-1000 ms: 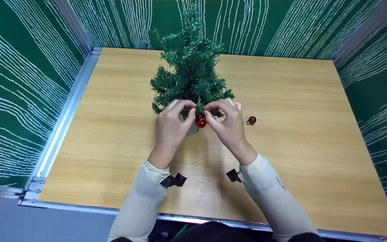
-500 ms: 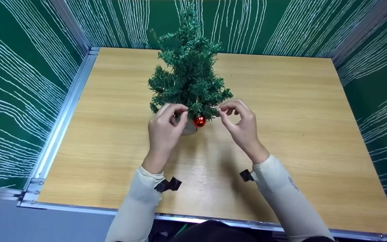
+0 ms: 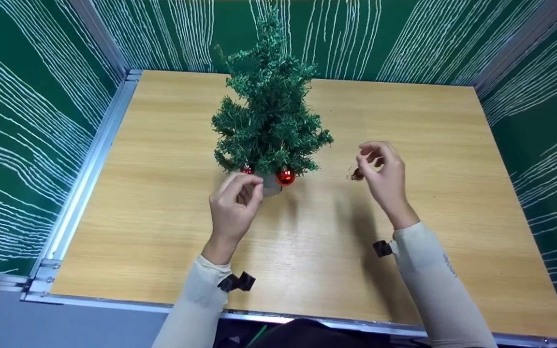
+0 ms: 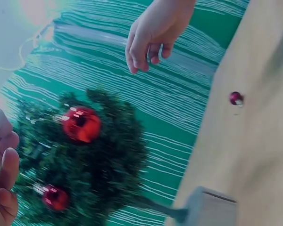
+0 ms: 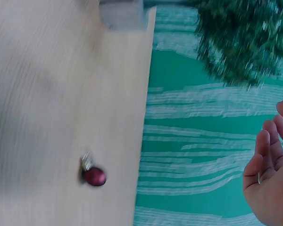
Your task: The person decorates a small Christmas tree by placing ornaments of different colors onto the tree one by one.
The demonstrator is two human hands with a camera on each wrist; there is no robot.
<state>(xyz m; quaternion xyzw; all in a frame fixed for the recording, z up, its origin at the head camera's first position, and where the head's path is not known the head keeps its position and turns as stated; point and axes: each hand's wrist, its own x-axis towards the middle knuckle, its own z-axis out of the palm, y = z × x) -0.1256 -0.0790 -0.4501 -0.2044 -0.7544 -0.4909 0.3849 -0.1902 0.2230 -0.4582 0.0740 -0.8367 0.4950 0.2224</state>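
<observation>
A small green Christmas tree (image 3: 271, 111) stands in a grey pot (image 3: 270, 186) at the middle of the table. Two shiny red baubles, a front one (image 3: 285, 176) and a left one (image 3: 246, 169), hang from its lower branches. My left hand (image 3: 234, 205) hovers just in front of the tree, fingers loosely curled and holding nothing. To the right, my right hand (image 3: 385, 176) hangs in the air with bent, slack fingers and nothing in them. Beneath its fingertips a small dark red bauble (image 5: 94, 176) with a gold string lies on the table, partly covered by them in the head view.
The wooden table (image 3: 452, 217) has a metal rail (image 3: 90, 164) along its left edge. Green panels (image 3: 423, 43) with white streaks rise at the back and sides. A black wrist mount (image 3: 237, 282) sits on the left sleeve, another (image 3: 382, 248) on the right.
Both hands have let go of the branch with the front bauble. My right hand has moved right to the loose bauble; my left hand has drawn back toward the front left, uncovering the left bauble.
</observation>
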